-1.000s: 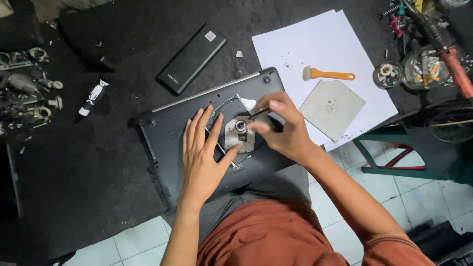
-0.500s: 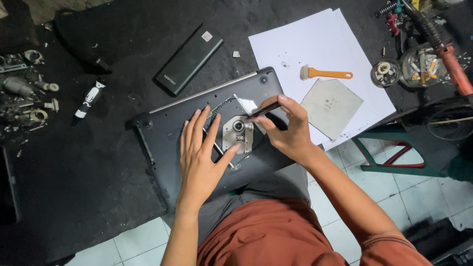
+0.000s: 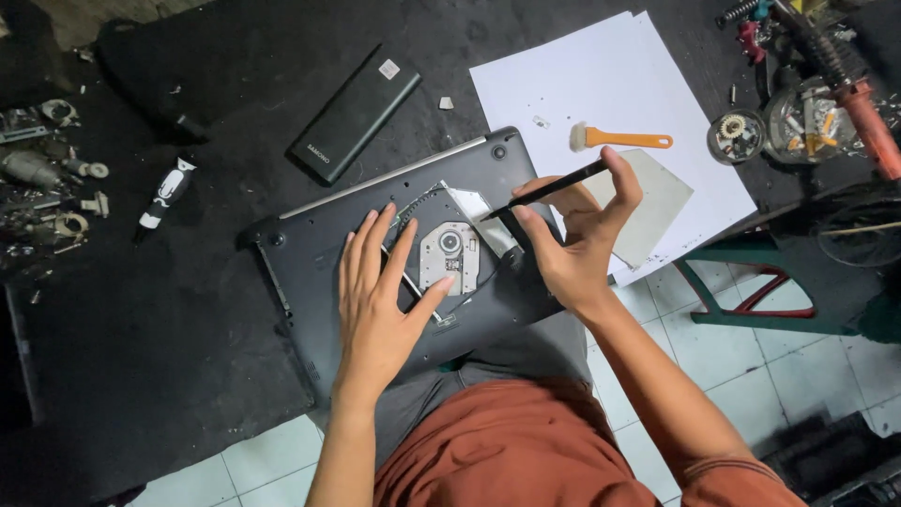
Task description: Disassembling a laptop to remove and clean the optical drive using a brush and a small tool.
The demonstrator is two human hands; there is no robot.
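A dark laptop (image 3: 319, 246) lies bottom-up across the table edge and my lap. Its optical drive (image 3: 449, 255) shows silver metal in an opening at the middle. My left hand (image 3: 380, 299) lies flat on the laptop, fingers spread, with the thumb tip at the drive's lower edge. My right hand (image 3: 574, 235) is raised just right of the drive and pinches a thin black tool (image 3: 544, 191) between thumb and fingers. The tool's tip points down-left toward the drive's upper right corner, a little above it.
A black battery pack (image 3: 355, 113) lies behind the laptop. White paper sheets (image 3: 601, 84) at the right carry an orange-handled brush (image 3: 621, 140) and a grey square sheet (image 3: 657, 202). Metal parts (image 3: 42, 188) litter the left; tools and a gear part (image 3: 737, 136) sit at the far right.
My right hand has lifted off the drive and moved right, turning the black tool so it now angles down toward the drive. My left hand stays pressed on the laptop.
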